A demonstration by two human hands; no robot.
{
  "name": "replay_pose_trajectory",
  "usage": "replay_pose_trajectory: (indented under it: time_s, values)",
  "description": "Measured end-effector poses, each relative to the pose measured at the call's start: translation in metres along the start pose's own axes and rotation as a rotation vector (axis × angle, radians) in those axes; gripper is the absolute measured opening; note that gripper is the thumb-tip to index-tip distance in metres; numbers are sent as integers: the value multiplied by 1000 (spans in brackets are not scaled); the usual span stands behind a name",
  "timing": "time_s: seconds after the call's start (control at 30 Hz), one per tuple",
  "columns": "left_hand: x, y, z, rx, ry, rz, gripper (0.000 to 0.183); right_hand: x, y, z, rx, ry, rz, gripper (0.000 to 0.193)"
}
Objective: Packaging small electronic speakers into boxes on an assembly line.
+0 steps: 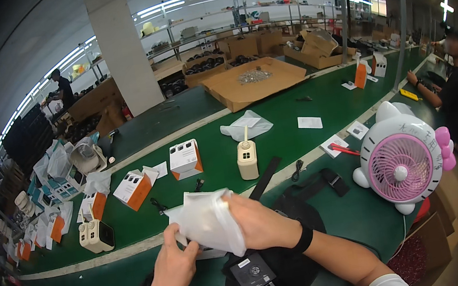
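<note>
A frosted white plastic bag (209,222) is held up in front of me, with something pale showing faintly inside it. My right hand (260,220) grips the bag's right side, thumb and fingers closed on it. At its lower left edge, my left hand (173,265) pinches the bag between thumb and forefinger. Beneath the bag, part of a light flat item shows, mostly hidden. Beyond the hands, a cream handheld device (247,161) with a thin upright stem stands on the green belt. To its left is a white-and-orange box (185,159).
A pink-and-white fan (399,169) stands at right, near a red pen (344,149). A black device with cables (253,271) lies on a black bag before me. Several boxes line the belt's left; a cardboard tray (222,94) sits beyond. A co-worker (452,88) is at far right.
</note>
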State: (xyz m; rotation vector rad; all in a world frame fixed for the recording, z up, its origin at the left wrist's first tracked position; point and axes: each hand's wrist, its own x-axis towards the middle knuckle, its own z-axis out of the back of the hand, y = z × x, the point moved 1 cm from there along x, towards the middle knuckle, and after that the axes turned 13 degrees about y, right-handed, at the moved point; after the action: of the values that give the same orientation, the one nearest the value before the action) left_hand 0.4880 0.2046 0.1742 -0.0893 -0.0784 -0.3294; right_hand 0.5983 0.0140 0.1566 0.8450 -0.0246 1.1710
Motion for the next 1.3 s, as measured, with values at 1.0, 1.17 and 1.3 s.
replay_pose_trajectory:
  time_s: [1.0, 1.17, 1.3]
  values:
    - [38, 199, -49, -29, -325, 483, 48, 43, 30, 235, -260, -238, -460, 23]
    - [37, 219, -53, -40, -374, 453, 47, 43, 114, 313, -347, -190, -445, 37]
    - [30, 219, -43, -11, -373, 445, 47, 59, 202, 306, -593, -480, -388, 24]
